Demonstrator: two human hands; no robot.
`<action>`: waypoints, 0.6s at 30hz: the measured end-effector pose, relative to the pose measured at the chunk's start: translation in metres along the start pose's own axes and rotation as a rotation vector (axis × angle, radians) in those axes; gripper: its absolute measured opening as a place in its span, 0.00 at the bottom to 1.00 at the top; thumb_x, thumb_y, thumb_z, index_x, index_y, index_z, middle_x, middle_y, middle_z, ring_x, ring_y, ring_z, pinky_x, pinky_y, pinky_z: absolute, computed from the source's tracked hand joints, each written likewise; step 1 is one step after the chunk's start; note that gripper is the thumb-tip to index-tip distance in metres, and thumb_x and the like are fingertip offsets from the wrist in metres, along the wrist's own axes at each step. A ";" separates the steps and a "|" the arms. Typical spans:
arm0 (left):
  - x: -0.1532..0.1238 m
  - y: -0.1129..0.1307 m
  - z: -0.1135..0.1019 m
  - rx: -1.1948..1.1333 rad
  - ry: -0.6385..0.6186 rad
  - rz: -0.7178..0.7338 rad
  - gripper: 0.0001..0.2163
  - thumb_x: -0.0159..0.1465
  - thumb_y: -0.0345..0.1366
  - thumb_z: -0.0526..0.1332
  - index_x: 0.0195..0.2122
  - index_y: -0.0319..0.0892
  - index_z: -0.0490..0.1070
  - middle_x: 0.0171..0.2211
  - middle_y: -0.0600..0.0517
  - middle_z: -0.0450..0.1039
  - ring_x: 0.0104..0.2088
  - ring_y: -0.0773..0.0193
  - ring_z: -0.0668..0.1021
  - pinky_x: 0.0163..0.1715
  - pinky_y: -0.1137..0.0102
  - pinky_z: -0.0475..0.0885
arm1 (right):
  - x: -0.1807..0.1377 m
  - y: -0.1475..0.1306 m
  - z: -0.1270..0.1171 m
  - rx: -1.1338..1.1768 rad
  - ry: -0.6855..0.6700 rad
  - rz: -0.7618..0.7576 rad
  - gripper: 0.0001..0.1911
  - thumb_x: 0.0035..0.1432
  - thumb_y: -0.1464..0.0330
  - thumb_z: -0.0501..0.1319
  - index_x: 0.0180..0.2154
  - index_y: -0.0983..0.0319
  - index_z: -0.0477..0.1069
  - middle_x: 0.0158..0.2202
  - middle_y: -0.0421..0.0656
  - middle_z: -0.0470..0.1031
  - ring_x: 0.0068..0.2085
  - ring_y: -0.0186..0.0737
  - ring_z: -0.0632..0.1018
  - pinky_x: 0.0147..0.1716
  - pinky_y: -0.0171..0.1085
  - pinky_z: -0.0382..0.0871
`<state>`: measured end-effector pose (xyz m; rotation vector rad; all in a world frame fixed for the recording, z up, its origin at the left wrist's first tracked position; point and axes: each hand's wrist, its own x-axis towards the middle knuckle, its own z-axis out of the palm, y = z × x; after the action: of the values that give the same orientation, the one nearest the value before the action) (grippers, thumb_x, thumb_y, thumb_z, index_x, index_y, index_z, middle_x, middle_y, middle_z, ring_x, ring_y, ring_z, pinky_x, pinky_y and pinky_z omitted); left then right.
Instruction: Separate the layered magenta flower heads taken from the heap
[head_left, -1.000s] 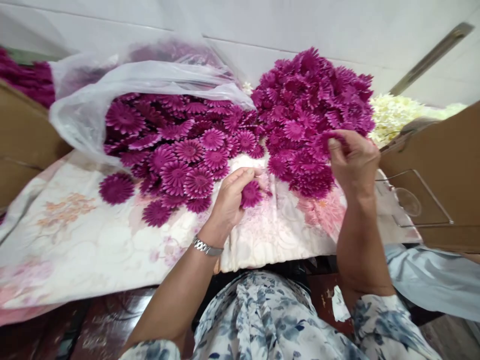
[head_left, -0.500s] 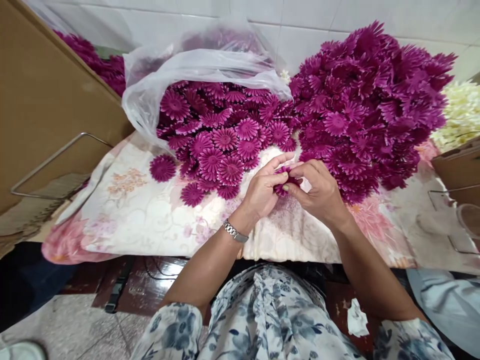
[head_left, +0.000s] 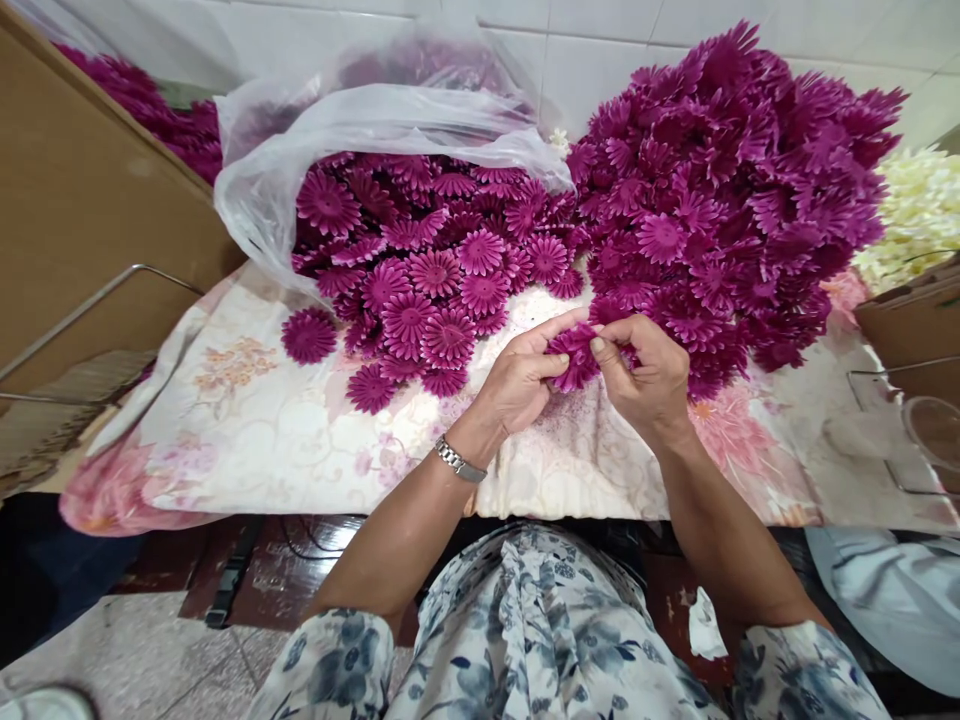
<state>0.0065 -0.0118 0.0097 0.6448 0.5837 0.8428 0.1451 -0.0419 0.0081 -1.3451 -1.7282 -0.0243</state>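
Between my two hands, over the floral tablecloth (head_left: pixel 300 450), is a magenta artificial flower (head_left: pixel 576 358) with notched petals. My left hand (head_left: pixel 525 375) grips its left side between thumb and fingers; a watch sits on that wrist. The thumb and fingertips of my right hand (head_left: pixel 645 370) pinch the flower's upper right edge. Part of the flower is hidden behind the fingers. Close by on the left, flat magenta flower heads (head_left: pixel 409 320) spill from a clear plastic bag (head_left: pixel 259 190). A tall heap of layered magenta flowers (head_left: pixel 735 200) rises to the right.
A cardboard box (head_left: pixel 90 190) with a wire handle stands at the left, another box (head_left: pixel 915 330) at the right. Cream flowers (head_left: pixel 919 210) lie at the far right, before the tiled wall (head_left: pixel 592 70). A clear plastic cup (head_left: pixel 930 430) is at the right edge.
My right hand has turned and shifted slightly right, its pinch now at the flower's upper edge. More of the flower shows between the hands. The whole view has moved a little.
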 end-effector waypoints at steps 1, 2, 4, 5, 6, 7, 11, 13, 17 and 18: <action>0.000 0.000 0.000 0.003 -0.006 0.003 0.23 0.46 0.21 0.58 0.44 0.40 0.73 0.36 0.52 0.77 0.31 0.71 0.76 0.36 0.74 0.67 | 0.001 0.003 -0.004 -0.014 0.036 0.026 0.05 0.57 0.68 0.57 0.29 0.59 0.69 0.26 0.39 0.73 0.28 0.35 0.74 0.28 0.36 0.67; 0.000 0.000 0.000 -0.001 -0.020 0.009 0.23 0.46 0.21 0.58 0.45 0.41 0.72 0.37 0.52 0.77 0.32 0.70 0.77 0.37 0.73 0.68 | 0.003 0.008 -0.010 -0.050 0.088 0.042 0.04 0.57 0.67 0.58 0.30 0.59 0.69 0.26 0.39 0.73 0.28 0.35 0.73 0.28 0.36 0.67; 0.000 0.001 0.000 -0.022 -0.050 0.024 0.22 0.47 0.21 0.59 0.45 0.41 0.71 0.40 0.50 0.77 0.38 0.66 0.78 0.41 0.71 0.69 | 0.009 0.024 -0.028 -0.207 0.225 0.058 0.05 0.58 0.66 0.57 0.31 0.59 0.70 0.27 0.40 0.73 0.29 0.36 0.73 0.30 0.38 0.67; 0.000 0.001 0.000 -0.033 -0.058 0.032 0.21 0.47 0.22 0.60 0.44 0.41 0.71 0.42 0.49 0.76 0.41 0.64 0.78 0.44 0.69 0.69 | 0.012 0.033 -0.038 -0.319 0.291 0.069 0.06 0.58 0.65 0.57 0.32 0.59 0.71 0.28 0.42 0.73 0.30 0.38 0.74 0.33 0.40 0.67; 0.000 0.000 0.000 -0.036 -0.057 0.041 0.20 0.48 0.22 0.60 0.43 0.41 0.70 0.44 0.49 0.76 0.43 0.62 0.78 0.45 0.67 0.69 | 0.015 0.042 -0.049 -0.439 0.334 0.098 0.07 0.58 0.65 0.57 0.33 0.59 0.72 0.29 0.44 0.74 0.32 0.42 0.74 0.36 0.44 0.67; 0.000 0.000 0.000 -0.027 -0.053 0.049 0.19 0.48 0.22 0.61 0.42 0.40 0.70 0.44 0.48 0.75 0.44 0.61 0.77 0.46 0.66 0.69 | 0.018 0.049 -0.057 -0.538 0.332 0.132 0.06 0.57 0.64 0.59 0.34 0.58 0.73 0.32 0.47 0.75 0.36 0.47 0.75 0.39 0.47 0.66; 0.000 -0.002 -0.001 0.040 -0.016 0.076 0.15 0.48 0.22 0.59 0.38 0.37 0.71 0.40 0.47 0.76 0.39 0.63 0.77 0.42 0.68 0.70 | 0.020 0.049 -0.062 -0.577 0.310 0.072 0.13 0.52 0.64 0.64 0.41 0.57 0.73 0.42 0.52 0.74 0.46 0.54 0.72 0.45 0.52 0.63; 0.001 -0.002 -0.001 0.030 0.016 0.086 0.15 0.48 0.22 0.59 0.38 0.37 0.70 0.36 0.49 0.75 0.34 0.67 0.77 0.37 0.71 0.69 | 0.017 0.033 -0.045 -0.350 0.197 -0.083 0.11 0.54 0.64 0.63 0.40 0.58 0.73 0.38 0.49 0.75 0.43 0.48 0.74 0.43 0.47 0.67; 0.001 -0.001 -0.001 -0.044 0.041 0.077 0.19 0.49 0.23 0.60 0.43 0.41 0.70 0.30 0.54 0.73 0.27 0.73 0.73 0.29 0.77 0.65 | 0.010 0.004 -0.005 -0.021 -0.148 -0.206 0.07 0.54 0.63 0.63 0.35 0.58 0.71 0.32 0.43 0.74 0.36 0.40 0.73 0.37 0.41 0.69; 0.001 -0.001 -0.001 -0.051 0.037 0.062 0.19 0.50 0.24 0.60 0.43 0.41 0.70 0.30 0.54 0.73 0.26 0.73 0.72 0.28 0.77 0.64 | 0.008 0.002 0.001 -0.006 -0.160 -0.192 0.07 0.53 0.63 0.63 0.34 0.58 0.70 0.31 0.42 0.74 0.36 0.40 0.73 0.36 0.41 0.68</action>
<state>0.0068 -0.0108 0.0076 0.6045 0.5757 0.9265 0.1464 -0.0343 0.0117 -1.2084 -1.9896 -0.0306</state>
